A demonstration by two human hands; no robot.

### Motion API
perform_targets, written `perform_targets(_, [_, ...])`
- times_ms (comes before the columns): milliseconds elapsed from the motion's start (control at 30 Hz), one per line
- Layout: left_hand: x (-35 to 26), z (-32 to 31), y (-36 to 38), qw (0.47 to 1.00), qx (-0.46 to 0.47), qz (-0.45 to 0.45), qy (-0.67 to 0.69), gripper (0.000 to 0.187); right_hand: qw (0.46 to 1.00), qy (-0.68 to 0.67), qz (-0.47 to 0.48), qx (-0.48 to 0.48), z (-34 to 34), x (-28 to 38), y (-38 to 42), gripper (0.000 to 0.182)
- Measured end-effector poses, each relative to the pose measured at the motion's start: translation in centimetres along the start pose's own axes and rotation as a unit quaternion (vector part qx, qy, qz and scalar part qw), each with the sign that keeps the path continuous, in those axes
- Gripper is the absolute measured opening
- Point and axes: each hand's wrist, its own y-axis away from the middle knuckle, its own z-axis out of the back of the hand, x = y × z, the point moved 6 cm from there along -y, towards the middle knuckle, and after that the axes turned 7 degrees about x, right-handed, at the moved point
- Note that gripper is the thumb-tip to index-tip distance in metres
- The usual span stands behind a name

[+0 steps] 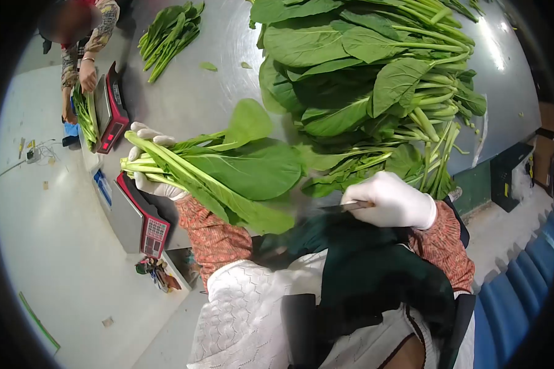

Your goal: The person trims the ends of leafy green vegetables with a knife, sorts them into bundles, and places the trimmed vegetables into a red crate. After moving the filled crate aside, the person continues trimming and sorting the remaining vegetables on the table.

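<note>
My left hand (159, 186), in a white glove, is closed around the pale stalks of a bunch of leafy greens (246, 172). The broad leaves of that bunch point right, over the front of the metal table. My right hand (391, 202), also gloved in white, is closed on a small knife (357, 205), whose blade points left. Most of the knife's handle is hidden in the fist. Just beyond my right hand lies a large pile of leafy greens (351, 74), with leaves to the left and stalks to the right.
A red-and-grey scale (143, 212) stands left of my left hand. Farther back, a person's hands (87, 74) hold greens (86, 120) beside a second scale (112, 111). A smaller bunch (171, 37) lies on the metal table (209, 37). Blue seats (517, 307) are at lower right.
</note>
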Motion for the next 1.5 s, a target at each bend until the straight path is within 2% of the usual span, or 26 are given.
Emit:
perform_targets(100, [-1.1, 0.7, 0.2, 1.000, -0.007, -0.001, -0.025, 0.032, 0.998, -0.031, -0.037, -0.044, 0.6, -1.0, 0.4, 0.006])
perform_targets(200, [-1.3, 2.0, 0.6, 0.997, -0.078, 0.001, -0.014, 0.036, 0.998, -0.031, -0.020, -0.059, 0.7, 0.1, 0.0, 0.013])
perform_targets(233, [-2.4, 3.2, 0.8, 0.987, -0.154, 0.004, -0.046, 0.037, 0.996, -0.044, -0.022, -0.071, 0.7, 0.2, -0.1, 0.014])
perform_targets(333, [-4.8, 7.6, 0.3, 0.969, -0.235, 0.017, -0.069, 0.041, 0.993, -0.030, -0.015, -0.110, 0.5, -0.2, -0.4, 0.017])
perform_targets(400, [-7.1, 11.5, -0.9, 0.951, -0.292, 0.010, -0.105, 0.044, 0.993, -0.022, -0.052, -0.103, 0.7, -0.8, -0.2, 0.018])
perform_targets(500, [-11.3, 18.4, -3.9, 0.918, -0.371, 0.042, -0.132, 0.041, 0.982, -0.089, -0.079, -0.147, 0.7, -2.4, 0.8, 0.022])
perform_targets(600, [-17.5, 24.1, -8.5, 0.807, -0.432, -0.048, -0.401, 0.046, 0.964, -0.161, -0.123, -0.170, 0.5, -3.8, 1.6, 0.024])
perform_targets(667, [-19.9, 26.8, -12.4, 0.814, -0.431, -0.022, -0.390, 0.051, 0.954, -0.192, -0.144, -0.181, -0.1, -4.8, 1.8, 0.024])
perform_targets(733, [-18.0, 25.2, -16.3, 0.861, -0.416, 0.035, -0.290, 0.058, 0.952, -0.191, -0.160, -0.180, -0.5, -5.3, 1.7, 0.024])
perform_targets(800, [-15.4, 23.6, -15.9, 0.781, -0.427, 0.056, -0.452, 0.065, 0.953, -0.179, -0.175, -0.170, -0.6, -5.2, 1.3, 0.024])
perform_targets(833, [-14.1, 22.8, -15.7, 0.728, -0.435, 0.068, -0.525, 0.071, 0.960, -0.147, -0.140, -0.191, -0.3, -4.8, 1.1, 0.024])
perform_targets(900, [-11.5, 24.9, -13.9, 0.722, -0.495, 0.127, -0.467, 0.060, 0.965, -0.111, -0.130, -0.198, 0.1, -4.2, 0.7, 0.024])
perform_targets(967, [-9.2, 28.0, -12.2, 0.712, -0.437, 0.193, -0.515, 0.045, 0.967, -0.083, -0.128, -0.204, 0.3, -4.2, 0.7, 0.023])
perform_targets(1000, [-5.5, 27.0, -10.3, 0.673, -0.365, 0.221, -0.604, 0.039, 0.968, -0.072, -0.132, -0.201, 0.2, -4.3, 0.8, 0.023])
perform_targets(1067, [0.1, 24.4, -9.3, 0.522, -0.164, 0.165, -0.820, 0.037, 0.970, -0.060, -0.137, -0.191, -0.4, -4.4, 1.2, 0.023])
perform_targets(1133, [3.9, 24.7, -7.4, 0.572, -0.128, 0.203, -0.784, 0.037, 0.971, -0.051, -0.131, -0.192, -0.5, -4.3, 1.3, 0.023])
perform_targets(1200, [6.9, 23.7, -5.5, 0.475, -0.006, 0.156, -0.866, 0.033, 0.972, -0.042, -0.136, -0.185, -0.4, -3.9, 1.6, 0.023])
perform_targets(1267, [9.8, 18.8, -3.6, 0.451, 0.048, 0.144, -0.880, 0.031, 0.971, -0.027, -0.124, -0.204, -0.3, -3.6, 2.2, 0.023])
perform_targets(1333, [10.9, 17.8, -0.4, 0.523, 0.047, 0.128, -0.841, 0.029, 0.967, -0.031, -0.117, -0.226, -0.1, -3.9, 2.9, 0.023])
perform_targets(1367, [11.6, 14.9, 0.8, 0.503, 0.063, 0.159, -0.847, 0.030, 0.966, -0.025, -0.127, -0.222, 0.0, -4.0, 3.2, 0.024])
perform_targets(1400, [12.3, 12.9, 1.8, 0.529, 0.080, 0.192, -0.823, 0.029, 0.966, -0.021, -0.137, -0.216, 0.1, -4.0, 3.5, 0.024])
perform_targets(1500, [13.7, 7.7, 6.0, 0.540, 0.082, 0.218, -0.809, 0.027, 0.963, -0.044, -0.126, -0.233, -0.4, -4.4, 4.7, 0.025])
